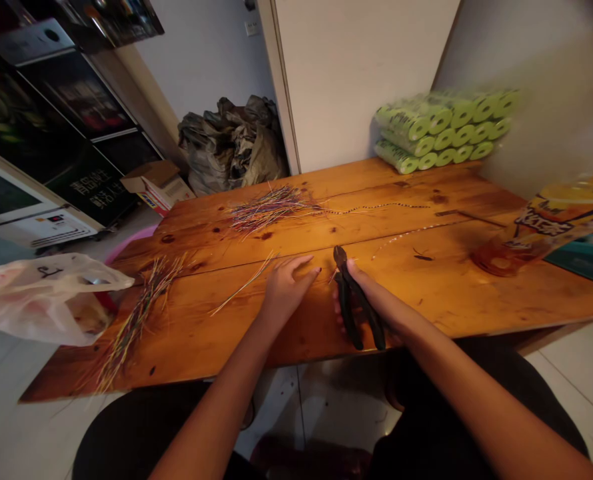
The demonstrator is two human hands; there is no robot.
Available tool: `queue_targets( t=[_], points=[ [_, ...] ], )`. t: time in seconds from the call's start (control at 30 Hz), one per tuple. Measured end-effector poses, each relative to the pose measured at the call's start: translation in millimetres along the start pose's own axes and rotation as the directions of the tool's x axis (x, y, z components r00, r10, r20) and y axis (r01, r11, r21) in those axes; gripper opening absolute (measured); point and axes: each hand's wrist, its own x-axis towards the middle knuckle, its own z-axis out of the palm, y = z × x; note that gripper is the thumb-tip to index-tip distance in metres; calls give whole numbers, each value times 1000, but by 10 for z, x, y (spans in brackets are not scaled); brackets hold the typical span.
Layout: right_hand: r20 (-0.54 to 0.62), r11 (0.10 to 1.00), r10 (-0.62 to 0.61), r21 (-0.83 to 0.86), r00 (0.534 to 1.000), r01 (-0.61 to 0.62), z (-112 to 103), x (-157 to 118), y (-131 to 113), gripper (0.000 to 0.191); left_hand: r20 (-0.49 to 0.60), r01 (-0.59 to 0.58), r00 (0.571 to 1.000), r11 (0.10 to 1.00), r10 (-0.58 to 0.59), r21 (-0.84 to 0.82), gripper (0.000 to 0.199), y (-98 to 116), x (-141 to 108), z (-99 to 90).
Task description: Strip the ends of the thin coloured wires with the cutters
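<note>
Black-handled pliers rest in my right hand, jaws pointing away from me and the two handles toward the table's near edge. My left hand is just left of them, thumb and fingers apart, holding nothing. A few thin loose wires lie beyond its left side. Farther back is a tangled bundle of coloured wires, and a second bundle lies at the table's left end. Twisted strands, one dark and one pale, stretch across the boards.
The wooden table has a drink bottle on the right beside a teal object. Green-wrapped rolls are stacked at the back. A white plastic bag is at the left, with a cardboard box behind.
</note>
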Motion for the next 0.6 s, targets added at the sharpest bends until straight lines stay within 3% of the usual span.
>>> queue_targets(
  t=[0.1, 0.23, 0.4, 0.5, 0.6],
  points=[
    [71, 998, 19, 61, 997, -23, -14, -5, -13, 59, -30, -10, 999, 1000, 11, 25, 30, 13, 1, -7],
    [290, 957, 73, 249, 954, -149, -50, -32, -98, 59, -49, 45, 998, 996, -49, -73, 28, -56, -87, -71],
    [432, 895, -38, 415, 901, -161, -116, -47, -187, 65, -131, 141, 979, 985, -153, -98, 27, -344, -390, -306],
    [401, 880, -107, 464, 910, -101, -129, -55, -218, 66, -219, 206, 957, 978, -193, 39, 27, -524, -517, -531],
    [349, 867, -121, 494, 929, -73, -121, -62, -244, 66, -203, 200, 971, 896, -127, 397, 26, -600, -494, -729]
  ],
)
